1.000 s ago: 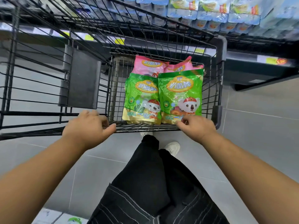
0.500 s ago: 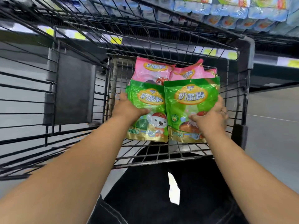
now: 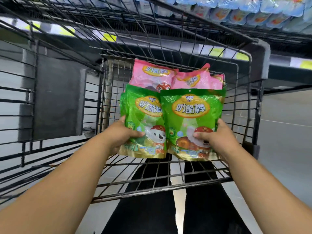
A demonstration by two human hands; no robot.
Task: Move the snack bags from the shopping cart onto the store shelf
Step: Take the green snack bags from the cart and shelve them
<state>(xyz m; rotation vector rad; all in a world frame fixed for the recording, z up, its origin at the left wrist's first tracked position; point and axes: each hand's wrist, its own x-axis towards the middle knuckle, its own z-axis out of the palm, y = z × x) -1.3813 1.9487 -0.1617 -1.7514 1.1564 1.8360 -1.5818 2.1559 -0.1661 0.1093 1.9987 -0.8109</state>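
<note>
Green foil catches the eye first in the head view: two green snack bags stand upright side by side in the small wire compartment of the shopping cart (image 3: pixel 260 54), faces toward the person. The right green bag (image 3: pixel 190 114) overlaps the edge of the left green bag (image 3: pixel 143 114). Two pink bags (image 3: pixel 152 76) stand just behind them, their tops showing above the green ones. All four are inside the cart, none on the store shelf (image 3: pixel 278 62), which runs beyond the cart's far end with blue packs (image 3: pixel 253 16) above it.

Both arms reach over the near rail, one to each front bag, probably so that the pair can come out together.

The left grip (image 3: pixel 123 137) pinches the lower outer edge of the left green bag, thumb across the front and fingers hidden behind. The right grip (image 3: pixel 217 139) pinches the right green bag the same way, thumb on the printed face and fingers curled round the outer edge. Whether the bags are clear of the wire floor, I cannot tell.
</note>
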